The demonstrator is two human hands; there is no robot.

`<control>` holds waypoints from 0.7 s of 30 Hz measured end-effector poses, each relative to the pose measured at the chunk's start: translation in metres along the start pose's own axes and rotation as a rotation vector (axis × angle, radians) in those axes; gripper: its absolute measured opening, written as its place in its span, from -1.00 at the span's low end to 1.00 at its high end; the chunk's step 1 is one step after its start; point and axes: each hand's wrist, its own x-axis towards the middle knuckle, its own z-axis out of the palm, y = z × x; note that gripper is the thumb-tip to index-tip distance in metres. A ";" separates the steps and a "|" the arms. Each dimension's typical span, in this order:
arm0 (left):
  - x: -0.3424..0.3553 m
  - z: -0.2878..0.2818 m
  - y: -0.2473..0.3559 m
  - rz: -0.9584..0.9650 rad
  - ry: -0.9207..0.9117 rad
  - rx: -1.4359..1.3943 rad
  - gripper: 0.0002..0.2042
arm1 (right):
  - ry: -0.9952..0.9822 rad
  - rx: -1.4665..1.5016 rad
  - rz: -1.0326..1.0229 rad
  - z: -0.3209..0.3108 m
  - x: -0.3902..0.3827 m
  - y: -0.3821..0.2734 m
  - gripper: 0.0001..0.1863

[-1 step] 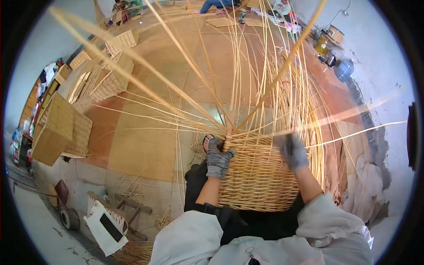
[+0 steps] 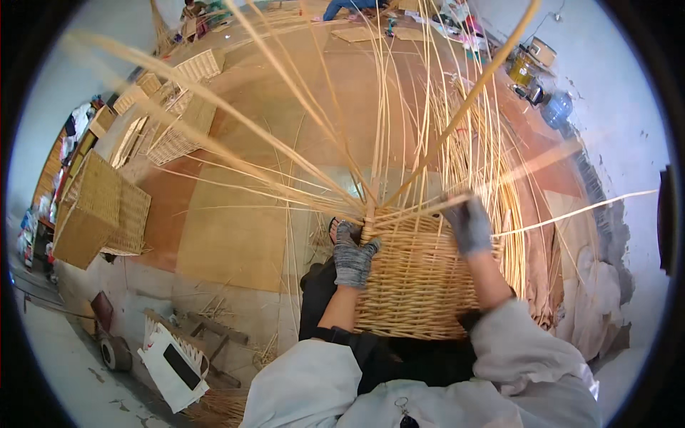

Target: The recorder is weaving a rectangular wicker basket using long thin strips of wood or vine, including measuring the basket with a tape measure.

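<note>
The half-woven wicker basket (image 2: 421, 278) sits in the person's lap, its loose cane stakes (image 2: 399, 128) fanning upward; nothing visibly shifts between the two views, so the weave holds steady. The gloved left hand (image 2: 353, 257) presses on the basket's near corner, fingers curled against it. The gloved right hand (image 2: 469, 225) closes around a thin weaving strand (image 2: 571, 210) at the rim.

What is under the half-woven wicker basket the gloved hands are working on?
The basket rests over the person's lap, with dark trousers showing at its left. The left hand and right hand grip its rim. The basket hides its own underside.
</note>
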 end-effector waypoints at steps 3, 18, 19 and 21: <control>0.003 -0.007 -0.043 0.123 0.105 -0.060 -0.73 | -0.166 0.161 -0.095 0.042 0.031 0.053 -0.94; 0.024 0.101 0.089 -0.157 -0.398 1.404 -0.57 | 0.359 -0.170 -0.126 -0.013 -0.023 0.043 -0.76; 0.020 0.095 0.104 -0.290 -0.454 1.410 -0.56 | 0.445 -0.032 0.095 0.030 -0.046 0.006 -0.77; 0.011 0.086 0.098 -0.105 -0.462 1.434 -0.57 | 0.324 0.046 0.042 0.032 -0.068 -0.006 -0.78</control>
